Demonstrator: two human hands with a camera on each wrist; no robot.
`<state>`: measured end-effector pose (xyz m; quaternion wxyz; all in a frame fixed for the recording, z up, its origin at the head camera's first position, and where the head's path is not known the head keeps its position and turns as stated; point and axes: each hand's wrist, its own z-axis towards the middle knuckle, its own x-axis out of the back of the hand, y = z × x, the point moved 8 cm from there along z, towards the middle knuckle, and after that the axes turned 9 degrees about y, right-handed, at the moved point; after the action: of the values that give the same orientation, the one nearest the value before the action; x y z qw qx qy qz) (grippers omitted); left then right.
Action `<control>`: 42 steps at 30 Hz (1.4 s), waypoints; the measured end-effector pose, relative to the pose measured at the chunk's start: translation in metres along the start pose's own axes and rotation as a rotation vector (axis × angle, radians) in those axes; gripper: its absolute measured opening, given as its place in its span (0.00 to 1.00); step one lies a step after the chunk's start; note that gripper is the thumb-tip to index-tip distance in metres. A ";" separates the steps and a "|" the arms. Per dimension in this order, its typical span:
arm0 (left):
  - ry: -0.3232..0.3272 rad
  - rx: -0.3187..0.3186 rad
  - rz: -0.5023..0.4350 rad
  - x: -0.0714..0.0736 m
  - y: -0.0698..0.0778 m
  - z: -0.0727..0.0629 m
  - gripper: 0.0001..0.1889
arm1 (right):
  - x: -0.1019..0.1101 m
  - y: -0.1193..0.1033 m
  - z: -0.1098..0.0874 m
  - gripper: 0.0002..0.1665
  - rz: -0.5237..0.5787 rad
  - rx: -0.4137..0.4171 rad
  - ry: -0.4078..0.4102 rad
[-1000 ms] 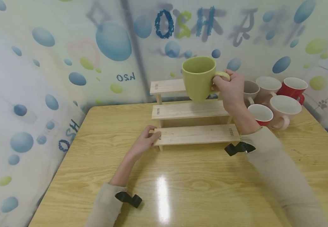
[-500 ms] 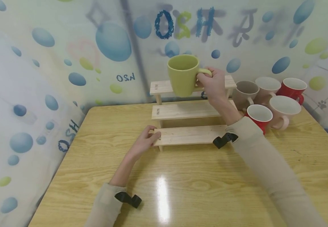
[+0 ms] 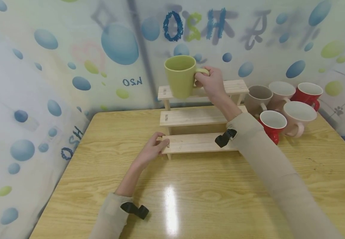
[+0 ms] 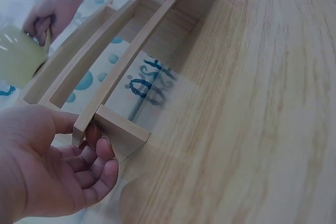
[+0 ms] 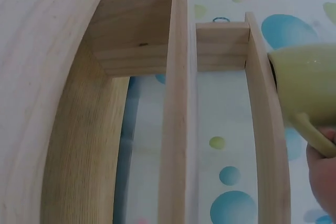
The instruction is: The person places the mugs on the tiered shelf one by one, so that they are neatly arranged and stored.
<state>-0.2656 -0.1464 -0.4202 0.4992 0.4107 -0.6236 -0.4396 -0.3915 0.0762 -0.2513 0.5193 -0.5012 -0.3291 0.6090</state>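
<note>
Green mug (image 3: 180, 78), 1: upper centre of the frame, upright by the top shelf (image 3: 235, 87) of the 3-tier wooden rack (image 3: 194, 117); contact unclear. Best lowered level, rack braced. Your right hand (image 3: 211, 80): fingers closed on the handle (image 3: 203, 71). Your left hand (image 3: 151, 147): pinching the bottom shelf's (image 3: 196, 142) left end.

Both arms reach forward, right hand (image 3: 212, 82) raised, left hand (image 3: 150, 150) low.
The right arm (image 3: 268, 159) slants inward and up, wrist bare beyond its pale sleeve, fingers curled and thumb closed in a grip. The left arm (image 3: 128, 184) angles forward and inward from the lower edge; its thumb and index finger pinch, while the other fingers curl loosely, the palm facing the left wrist view.
</note>
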 end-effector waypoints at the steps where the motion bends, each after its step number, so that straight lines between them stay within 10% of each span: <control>1: 0.000 -0.001 0.001 0.000 0.000 0.000 0.21 | -0.002 0.001 0.002 0.20 -0.019 0.000 -0.008; 42: -0.019 -0.003 -0.023 -0.001 0.001 0.000 0.21 | -0.025 0.008 0.036 0.19 -0.136 -0.019 -0.178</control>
<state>-0.2660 -0.1454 -0.4197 0.4887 0.4129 -0.6230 -0.4500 -0.4295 0.0541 -0.2419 0.5232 -0.4267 -0.4128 0.6113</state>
